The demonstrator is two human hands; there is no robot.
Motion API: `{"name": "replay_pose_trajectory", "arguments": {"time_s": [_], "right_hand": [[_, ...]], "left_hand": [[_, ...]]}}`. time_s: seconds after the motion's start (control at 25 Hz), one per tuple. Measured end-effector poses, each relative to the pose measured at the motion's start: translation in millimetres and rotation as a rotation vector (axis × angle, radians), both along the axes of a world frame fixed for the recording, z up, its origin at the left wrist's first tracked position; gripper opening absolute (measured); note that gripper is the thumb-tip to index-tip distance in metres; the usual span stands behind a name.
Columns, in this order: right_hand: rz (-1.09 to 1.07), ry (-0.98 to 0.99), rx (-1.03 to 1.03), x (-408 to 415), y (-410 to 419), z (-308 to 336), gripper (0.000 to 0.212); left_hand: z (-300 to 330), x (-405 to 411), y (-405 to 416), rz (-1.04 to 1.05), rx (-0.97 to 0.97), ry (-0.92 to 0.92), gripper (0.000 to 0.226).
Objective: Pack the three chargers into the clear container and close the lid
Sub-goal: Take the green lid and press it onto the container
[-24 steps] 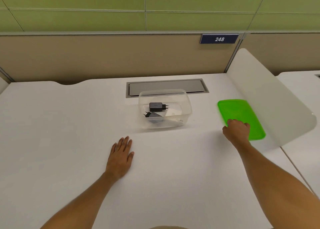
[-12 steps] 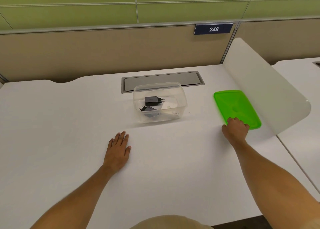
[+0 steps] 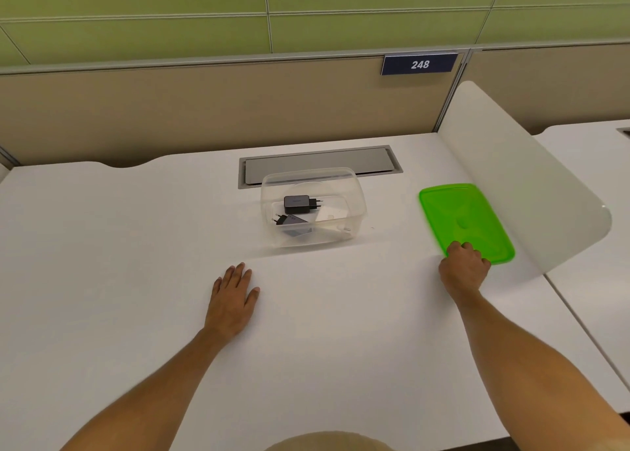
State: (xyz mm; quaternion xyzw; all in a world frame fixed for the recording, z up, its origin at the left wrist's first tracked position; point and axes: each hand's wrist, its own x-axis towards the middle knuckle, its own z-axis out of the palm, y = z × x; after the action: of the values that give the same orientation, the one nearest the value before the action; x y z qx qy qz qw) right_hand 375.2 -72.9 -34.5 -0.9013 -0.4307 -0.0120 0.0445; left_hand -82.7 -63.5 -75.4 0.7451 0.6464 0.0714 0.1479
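Both forearms are bare and reach forward from the bottom of the view, well apart from each other. The left hand (image 3: 233, 297) lies flat, palm down, on the white surface (image 3: 119, 280), fingers extended and close together, thumb spread out to the side, holding nothing. The right hand (image 3: 464, 269) is further forward and out to the right, knuckles up, fingers curled in a grip over the near edge of the flat bright green plastic lid (image 3: 465, 219).
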Motion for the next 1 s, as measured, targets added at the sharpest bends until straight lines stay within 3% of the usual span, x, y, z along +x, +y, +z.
{"name": "replay_pose_trajectory", "arguments": {"time_s": [0.32,0.72,1.0], "right_hand": [[-0.018,-0.020,-0.059,0.4,-1.7,7.0,0.025],[-0.141,0.157,0.384,-10.6,36.5,64.9,0.035],[-0.009,0.242,0.663,-49.8,75.6,132.1,0.026]], "left_hand": [[7.7,9.2,11.4,-0.015,0.049,-0.043,0.051],[51.6,25.6,47.8,0.108,0.184,-0.254,0.050],[92.2,49.8,61.3,0.060,0.276,-0.406,0.052]]}}
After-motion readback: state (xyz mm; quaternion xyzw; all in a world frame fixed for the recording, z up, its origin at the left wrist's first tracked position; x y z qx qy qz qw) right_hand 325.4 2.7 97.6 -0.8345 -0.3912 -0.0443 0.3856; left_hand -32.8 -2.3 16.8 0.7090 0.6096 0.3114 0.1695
